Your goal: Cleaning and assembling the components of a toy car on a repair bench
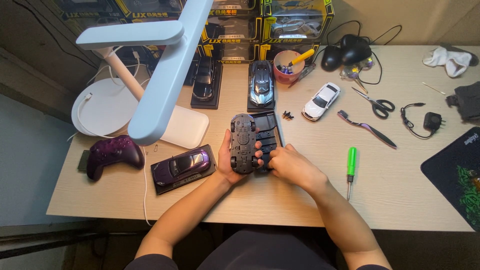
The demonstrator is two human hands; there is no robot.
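Model car (243, 143) held upside down at desk (280, 195) centre, over black base (269, 135). Left hand (227, 162) fingers wrapped round car. Right hand (290, 165) fingers curled on base edge. Light wood desk; lamp (160, 75), screwdriver (351, 167), scissors (375, 102) around; boxes against wall.

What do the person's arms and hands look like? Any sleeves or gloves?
Both hands are bare: the left hand and right hand have no gloves, rings or watch. The forearms are uncovered too. Dark short sleeves just show at the picture's bottom edge.
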